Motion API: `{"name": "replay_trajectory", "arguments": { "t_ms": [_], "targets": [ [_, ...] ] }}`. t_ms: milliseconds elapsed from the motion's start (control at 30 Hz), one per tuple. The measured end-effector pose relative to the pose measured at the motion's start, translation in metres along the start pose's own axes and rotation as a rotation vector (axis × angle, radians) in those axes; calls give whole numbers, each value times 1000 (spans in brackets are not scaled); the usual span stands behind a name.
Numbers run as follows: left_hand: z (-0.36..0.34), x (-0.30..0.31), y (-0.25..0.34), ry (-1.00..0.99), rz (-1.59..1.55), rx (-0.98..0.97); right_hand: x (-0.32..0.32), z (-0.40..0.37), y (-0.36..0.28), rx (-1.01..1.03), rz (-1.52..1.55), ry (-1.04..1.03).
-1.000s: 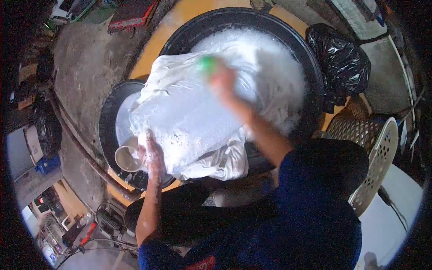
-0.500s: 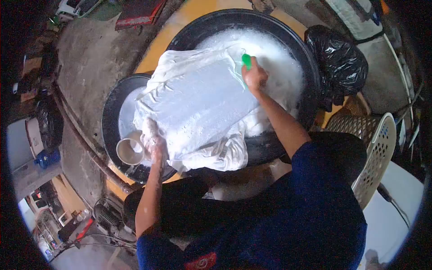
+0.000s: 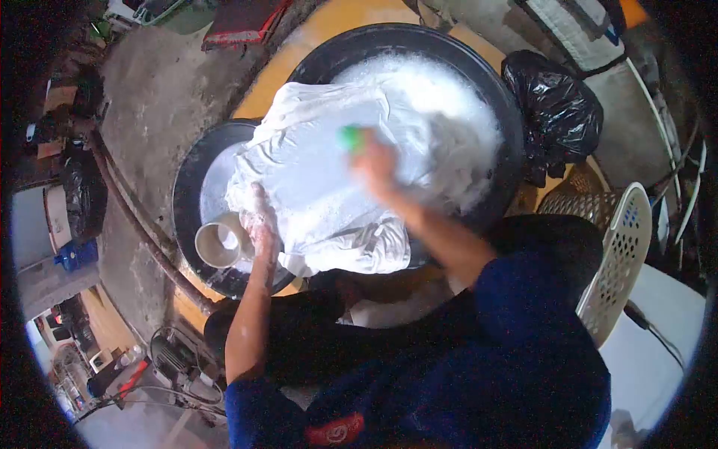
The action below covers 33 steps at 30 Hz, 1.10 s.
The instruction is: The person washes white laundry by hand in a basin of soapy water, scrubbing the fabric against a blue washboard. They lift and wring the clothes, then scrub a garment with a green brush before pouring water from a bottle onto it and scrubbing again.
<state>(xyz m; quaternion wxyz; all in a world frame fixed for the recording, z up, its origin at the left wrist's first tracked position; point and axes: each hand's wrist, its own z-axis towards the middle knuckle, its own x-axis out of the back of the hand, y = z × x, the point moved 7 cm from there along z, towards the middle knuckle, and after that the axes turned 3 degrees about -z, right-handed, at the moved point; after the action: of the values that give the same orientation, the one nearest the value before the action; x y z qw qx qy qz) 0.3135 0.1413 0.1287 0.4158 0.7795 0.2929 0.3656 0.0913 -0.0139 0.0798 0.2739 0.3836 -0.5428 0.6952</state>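
A white, wet garment (image 3: 307,161) is spread over the large black basin (image 3: 516,112), lathered with suds. My right hand (image 3: 375,161), blurred by motion, is closed around a green scrubbing brush (image 3: 350,138) over the middle of the cloth. Its bristles cannot be made out. At the cloth's lower left edge, my left hand (image 3: 259,224) grips the soapy fabric; foam covers part of its fingers. A cream-coloured cup or dipper (image 3: 208,248) is right beside that hand, over the smaller black basin (image 3: 185,176).
Thick foam (image 3: 464,97) fills the right part of the large basin. Beyond it sits a black plastic bag (image 3: 557,105). A perforated plastic basket (image 3: 617,247) stands at my right. A motor (image 3: 176,355) and cables lie at lower left, near a long pipe (image 3: 149,239).
My right hand has moved the green brush leftward and down, from the cloth's upper right to its middle. My left hand stays at the cloth's lower left edge. The view has shifted slightly.
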Motion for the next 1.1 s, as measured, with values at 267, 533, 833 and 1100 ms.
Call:
{"name": "replay_trajectory", "arguments": {
  "t_ms": [267,533,833,1100],
  "targets": [
    [17,-11,-4,-262,1080,-517,11,-7,76,-146,89,114],
    [16,2,-10,-198,722,-1143,13,-69,-150,253,233,-10],
    [51,17,-62,-288,-455,-100,1,-12,-42,64,209,-33],
    [26,8,-44,-92,-222,-52,-13,54,48,-70,172,138]
  ]
}}
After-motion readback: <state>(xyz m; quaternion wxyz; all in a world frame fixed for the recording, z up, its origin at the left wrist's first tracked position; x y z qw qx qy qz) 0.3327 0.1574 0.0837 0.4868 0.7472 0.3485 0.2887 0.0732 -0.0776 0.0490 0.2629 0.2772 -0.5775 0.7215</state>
